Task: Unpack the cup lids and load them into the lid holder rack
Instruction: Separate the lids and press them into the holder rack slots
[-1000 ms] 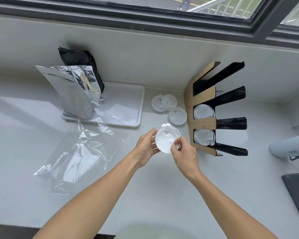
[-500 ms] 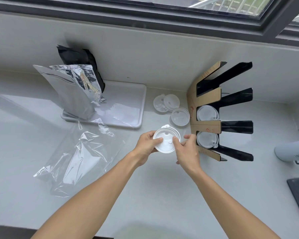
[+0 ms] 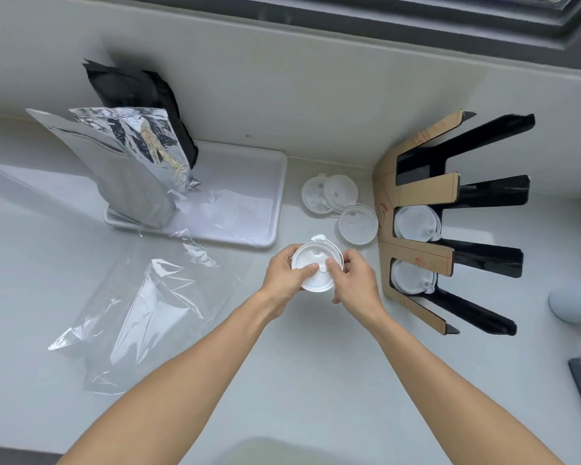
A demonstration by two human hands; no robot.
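Both hands, left hand (image 3: 282, 275) and right hand (image 3: 354, 283), grip a white lid (image 3: 314, 268), face up, tab pointing far, left of the rack (image 3: 416, 260).

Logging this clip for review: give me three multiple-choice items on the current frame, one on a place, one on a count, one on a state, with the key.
1. Where do the loose lids lie?
A. on the counter between the white tray and the lid rack
B. inside the tray
C. on the clear plastic bag

2. How many rack slots hold lids?
A. none
B. two
C. four

3. What is the state of the held lid?
A. lying free on the counter
B. already in the rack
C. gripped by the left hand and the right hand

Key: 1 A, they sit on bare counter beside the rack. 2 B, the two lower slots are filled and the top is empty. 3 C, fingers of both hands are on it.
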